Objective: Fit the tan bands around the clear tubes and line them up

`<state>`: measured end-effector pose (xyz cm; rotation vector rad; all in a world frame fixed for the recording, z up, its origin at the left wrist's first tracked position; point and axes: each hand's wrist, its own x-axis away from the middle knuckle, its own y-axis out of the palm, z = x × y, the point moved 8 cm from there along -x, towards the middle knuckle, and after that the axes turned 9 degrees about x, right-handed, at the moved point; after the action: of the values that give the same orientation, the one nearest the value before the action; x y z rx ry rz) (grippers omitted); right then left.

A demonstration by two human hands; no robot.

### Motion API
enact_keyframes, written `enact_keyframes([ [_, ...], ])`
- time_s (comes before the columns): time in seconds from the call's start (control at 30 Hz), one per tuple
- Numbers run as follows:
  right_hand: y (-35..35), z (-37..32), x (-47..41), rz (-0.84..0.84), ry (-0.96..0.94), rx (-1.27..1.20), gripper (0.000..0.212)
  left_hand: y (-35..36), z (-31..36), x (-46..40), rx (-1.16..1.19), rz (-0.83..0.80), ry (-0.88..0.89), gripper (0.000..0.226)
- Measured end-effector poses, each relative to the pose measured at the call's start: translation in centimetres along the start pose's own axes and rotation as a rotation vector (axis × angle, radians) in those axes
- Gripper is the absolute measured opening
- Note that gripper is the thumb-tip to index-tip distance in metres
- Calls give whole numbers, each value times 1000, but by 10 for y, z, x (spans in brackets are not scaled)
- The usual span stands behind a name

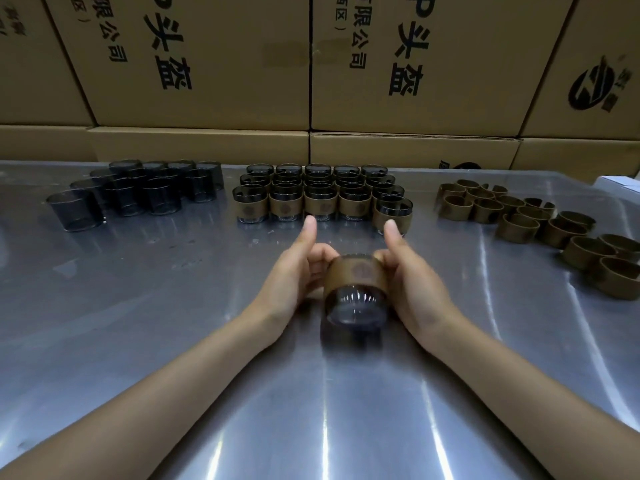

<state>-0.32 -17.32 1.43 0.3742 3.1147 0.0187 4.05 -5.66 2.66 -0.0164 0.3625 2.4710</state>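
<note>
Above the bench (173, 341), the left hand (294, 275) and right hand (412, 275) grip one clear tube (355, 308) between them, fingers curled on its tan band (356, 273), thumbs up; beyond stand banded tubes (320, 199) in rows; far left bare tubes (138, 192), far right loose bands (540, 220).

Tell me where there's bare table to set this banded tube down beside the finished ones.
Bare table lies in front of the banded rows, between them and both hands holding the tube. A bare strip separates those rows from the loose bands. A narrower gap borders the unbanded tubes. The far edge is crowded.
</note>
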Motion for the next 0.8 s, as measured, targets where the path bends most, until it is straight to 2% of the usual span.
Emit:
enact_keyframes([
  [0.07, -2, -10, 5, 151, -129, 107, 51, 4, 7, 3, -123, 48, 186, 63],
  [0.13, -2, -17, 10, 231, -241, 139, 49, 5, 14, 8, -199, 85, 328, 62],
  [0.27, 7, -23, 17, 241, -351, 121, 50, 7, 19, 15, -271, 145, 455, 55],
  [0.47, 8, -22, 14, 244, -392, 172, 54, 6, 13, 10, -312, 102, 438, 55],
  [0.6, -6, -22, 6, 326, -464, 302, 67, 10, 11, 4, -535, 28, 468, 37],
  [0.7, -18, -26, -1, 387, -532, 491, 56, 11, 7, 0, -628, -21, 445, 25],
  [0.8, -22, -24, -5, 375, -535, 526, 47, 11, 2, -1, -675, -57, 400, 16],
])
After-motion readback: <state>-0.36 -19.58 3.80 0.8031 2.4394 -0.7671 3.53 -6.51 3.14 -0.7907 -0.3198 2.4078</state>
